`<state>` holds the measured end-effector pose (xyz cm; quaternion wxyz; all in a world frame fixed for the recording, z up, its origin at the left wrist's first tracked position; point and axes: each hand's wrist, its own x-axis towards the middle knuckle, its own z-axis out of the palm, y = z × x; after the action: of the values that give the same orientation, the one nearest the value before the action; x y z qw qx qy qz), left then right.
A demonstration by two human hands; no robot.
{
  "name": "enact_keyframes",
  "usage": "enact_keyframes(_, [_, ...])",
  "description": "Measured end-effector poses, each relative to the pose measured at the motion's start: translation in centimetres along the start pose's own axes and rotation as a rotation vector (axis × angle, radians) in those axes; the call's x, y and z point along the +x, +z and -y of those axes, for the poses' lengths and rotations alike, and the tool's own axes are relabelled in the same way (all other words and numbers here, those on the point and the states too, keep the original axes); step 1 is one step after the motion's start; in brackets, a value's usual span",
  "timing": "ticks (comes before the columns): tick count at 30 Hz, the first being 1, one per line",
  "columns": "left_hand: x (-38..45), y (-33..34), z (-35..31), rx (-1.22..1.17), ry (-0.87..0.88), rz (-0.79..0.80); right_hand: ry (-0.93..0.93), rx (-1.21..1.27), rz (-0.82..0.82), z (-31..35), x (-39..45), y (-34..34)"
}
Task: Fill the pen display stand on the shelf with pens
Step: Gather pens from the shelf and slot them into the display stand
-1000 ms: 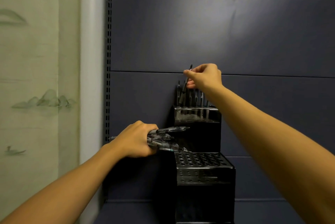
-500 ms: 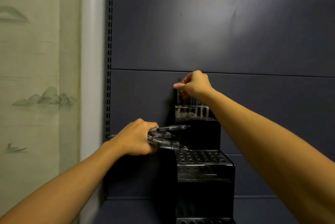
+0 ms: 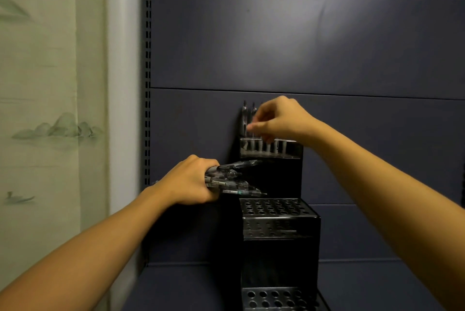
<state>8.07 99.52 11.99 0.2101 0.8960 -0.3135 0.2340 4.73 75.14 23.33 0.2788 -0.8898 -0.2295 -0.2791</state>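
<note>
A black tiered pen display stand (image 3: 279, 258) stands on the shelf against a dark blue back panel. Its top tier (image 3: 289, 151) holds several upright pens (image 3: 244, 119) at the back left. My right hand (image 3: 279, 119) hovers just over that tier, fingers loosely curled and a little blurred, fingertips beside the standing pens with nothing plainly pinched. My left hand (image 3: 188, 182) grips a bundle of several pens (image 3: 234, 182), tips pointing right, just left of the stand. The middle tier (image 3: 276, 210) and bottom tier (image 3: 274, 298) show open holes.
The shelf floor (image 3: 191, 285) spreads left of the stand. A slotted upright post (image 3: 148, 84) edges the shelf on the left, with a pale painted wall panel (image 3: 50, 109) beyond it.
My right hand lowered a pen from above the stand into the top tier's left side and has now slid slightly right of it. My left hand kept still with its bundle.
</note>
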Motion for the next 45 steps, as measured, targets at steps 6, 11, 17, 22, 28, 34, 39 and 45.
enact_keyframes(6, [0.4,0.4,-0.6,-0.037,0.009,-0.027,0.092,0.077,0.392,-1.2,-2.9,0.2])
enact_keyframes(11, [0.3,0.7,-0.9,-0.023,-0.007,-0.027,0.141,0.249,0.347,-2.3,-3.8,1.6])
enact_keyframes(17, [0.2,0.8,-0.8,-0.041,-0.023,-0.03,0.174,0.394,0.258,-2.7,-4.3,2.5])
enact_keyframes(22, [0.1,0.9,-0.8,-0.081,-0.02,-0.044,0.229,0.517,0.233,-2.5,-4.4,2.2])
enact_keyframes(28, [0.2,1.1,-1.6,-0.13,-0.014,-0.051,0.262,0.637,0.188,-2.5,-4.3,1.7])
enact_keyframes(34, [0.1,1.2,-1.4,-0.157,-0.05,-0.025,0.304,0.89,-0.029,-3.0,-3.8,0.4])
enact_keyframes(39, [-0.4,1.3,-0.6,-0.142,-0.039,-0.007,0.266,1.141,-0.172,-3.6,-2.6,-1.9])
enact_keyframes(45, [-0.3,1.4,-0.5,-0.157,-0.035,0.013,0.175,1.075,-0.278,-3.1,0.5,-3.4])
